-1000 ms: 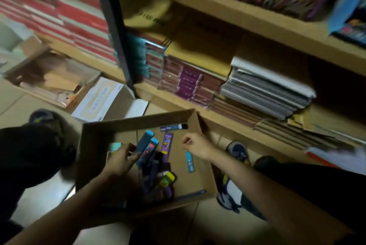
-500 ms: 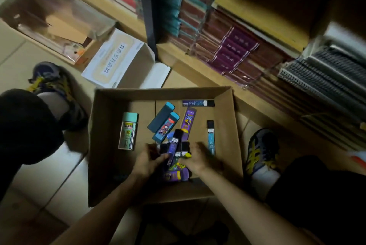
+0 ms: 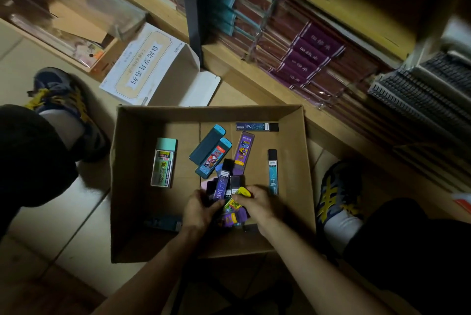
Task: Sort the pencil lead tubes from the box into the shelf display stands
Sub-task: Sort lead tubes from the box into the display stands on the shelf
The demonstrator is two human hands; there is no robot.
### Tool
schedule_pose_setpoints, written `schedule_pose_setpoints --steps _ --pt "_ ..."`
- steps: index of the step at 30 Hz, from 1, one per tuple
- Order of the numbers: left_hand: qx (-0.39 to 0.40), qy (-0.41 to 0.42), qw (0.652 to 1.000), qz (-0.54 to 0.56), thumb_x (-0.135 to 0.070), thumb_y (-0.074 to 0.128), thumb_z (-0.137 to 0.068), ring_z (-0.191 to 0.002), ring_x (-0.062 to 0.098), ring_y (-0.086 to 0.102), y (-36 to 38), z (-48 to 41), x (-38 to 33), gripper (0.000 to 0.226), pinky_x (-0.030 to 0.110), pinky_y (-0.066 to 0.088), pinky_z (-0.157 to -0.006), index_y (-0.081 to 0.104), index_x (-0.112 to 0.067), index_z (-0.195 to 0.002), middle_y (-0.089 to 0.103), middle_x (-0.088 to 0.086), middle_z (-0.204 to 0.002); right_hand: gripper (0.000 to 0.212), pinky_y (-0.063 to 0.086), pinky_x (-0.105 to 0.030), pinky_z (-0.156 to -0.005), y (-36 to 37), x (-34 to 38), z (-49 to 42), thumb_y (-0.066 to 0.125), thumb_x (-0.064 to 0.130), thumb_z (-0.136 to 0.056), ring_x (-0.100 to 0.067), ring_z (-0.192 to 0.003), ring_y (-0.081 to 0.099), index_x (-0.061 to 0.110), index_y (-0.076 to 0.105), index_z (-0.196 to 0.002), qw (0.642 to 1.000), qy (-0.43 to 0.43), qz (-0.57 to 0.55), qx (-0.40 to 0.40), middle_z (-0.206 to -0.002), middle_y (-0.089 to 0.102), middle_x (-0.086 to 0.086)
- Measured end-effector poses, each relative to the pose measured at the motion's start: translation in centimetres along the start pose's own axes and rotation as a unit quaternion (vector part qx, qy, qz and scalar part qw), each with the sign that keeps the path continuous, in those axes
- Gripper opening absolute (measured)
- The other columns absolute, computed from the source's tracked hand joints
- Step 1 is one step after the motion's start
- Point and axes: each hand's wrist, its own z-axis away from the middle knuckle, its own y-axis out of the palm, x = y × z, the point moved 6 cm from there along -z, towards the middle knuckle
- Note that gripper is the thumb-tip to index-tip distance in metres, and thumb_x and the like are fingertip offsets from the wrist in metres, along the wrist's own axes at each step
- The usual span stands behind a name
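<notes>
Nearest us, at the six o'clock edge of the open brown cardboard box, both hands meet over a cluster of purple and black pencil lead tubes. The left hand curls its fingers round the cluster's near end. The right hand closes its fingers on a yellow-capped tube. We judge they are bunching like tubes for one carry to the stands. The gripped tubes run roughly six-to-twelve.

At nine o'clock a mint-capped clear case lies alone, long axis six-to-twelve, cap far. Past the hands, two teal flat cases slant toward one o'clock, with a purple cartoon-printed tube beside them. At three o'clock a slim teal tube lies lengthwise, black cap far. At twelve o'clock a dark blue tube lies crosswise, nine-to-three.

Beyond, the wooden shelf holds wrapped purple notebooks; we see no display stands.
</notes>
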Motion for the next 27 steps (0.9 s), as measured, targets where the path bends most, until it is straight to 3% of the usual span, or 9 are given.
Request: schedule_pose_setpoints --steps 5,11,14,17,20,24,27 --pt "0.016 -0.002 0.999 0.038 -0.006 0.063 -0.087 -0.106 0.031 0.061 0.0 0.1 0.0 0.038 0.051 0.049 -0.094 0.050 -0.006 -0.123 0.062 0.014 -0.119 0.022 0.048 -0.017 -0.067 -0.5 0.6 0.6 0.065 0.010 -0.086 -0.012 -0.083 0.061 0.008 0.058 -0.107 0.998 -0.031 -0.045 0.010 -0.102 0.066 -0.008" --pt "-0.009 0.064 0.998 -0.013 -0.013 0.052 -0.095 -0.113 0.027 0.056 -1.3 0.4 -2.0 0.031 0.035 0.048 -0.084 0.042 -0.009 -0.124 0.056 0.013 -0.127 0.021 0.047 -0.016 -0.069 -3.8 4.0 1.1 0.061 0.007 -0.088 -0.007 -0.083 0.059 0.010 0.057 -0.108 0.991 -0.088 -0.093 -0.024 -0.091 0.062 0.002" --pt "0.032 0.083 0.996 -0.013 -0.015 0.050 -0.095 -0.117 0.026 0.052 -1.0 0.8 -4.1 0.036 0.036 0.050 -0.080 0.038 -0.015 -0.129 0.053 0.007 -0.128 0.023 0.049 -0.018 -0.071 -5.7 7.0 1.8 0.061 0.008 -0.088 -0.007 -0.083 0.059 0.006 0.057 -0.111 0.986 -0.135 -0.088 -0.034 -0.092 0.063 0.001" --pt "0.092 0.104 0.988 0.060 -0.015 0.049 -0.096 -0.105 0.018 0.057 -0.4 2.2 -6.7 0.025 0.032 0.050 -0.077 0.043 -0.024 -0.118 0.056 0.005 -0.124 0.013 0.049 -0.025 -0.075 -6.8 10.0 3.2 0.060 0.007 -0.088 -0.012 -0.082 0.061 0.006 0.060 -0.102 0.979 -0.170 -0.111 0.011 -0.090 0.065 -0.003" --pt "0.137 0.134 0.977 0.090 -0.006 0.050 -0.094 -0.098 0.024 0.061 0.4 3.8 -10.1 0.026 0.043 0.050 -0.083 0.045 -0.027 -0.108 0.060 0.008 -0.116 0.011 0.051 -0.029 -0.078 -7.2 13.0 5.5 0.059 0.010 -0.089 -0.017 -0.088 0.063 0.009 0.061 -0.099 0.969 -0.203 -0.125 0.070 -0.093 0.066 -0.007" --pt "0.193 0.144 0.960 0.140 0.016 0.039 -0.088 -0.076 0.019 0.061 0.8 6.3 -13.9 0.039 0.031 0.052 -0.060 0.047 -0.019 -0.104 0.060 0.010 -0.099 0.006 0.053 -0.023 -0.069 -8.5 16.7 9.2 0.057 0.011 -0.091 -0.014 -0.085 0.067 0.010 0.062 -0.093 0.953 -0.253 -0.148 0.085 -0.088 0.068 -0.003" --pt "0.244 0.158 0.941 0.172 0.021 0.039 -0.086 -0.068 0.014 0.066 0.8 8.4 -15.9 0.045 0.026 0.052 -0.050 0.046 -0.015 -0.113 0.061 0.011 -0.095 0.006 0.056 -0.024 -0.068 -9.5 19.0 12.0 0.056 0.009 -0.090 -0.014 -0.083 0.068 0.008 0.062 -0.092 0.938 -0.278 -0.184 0.096 -0.088 0.069 -0.005"
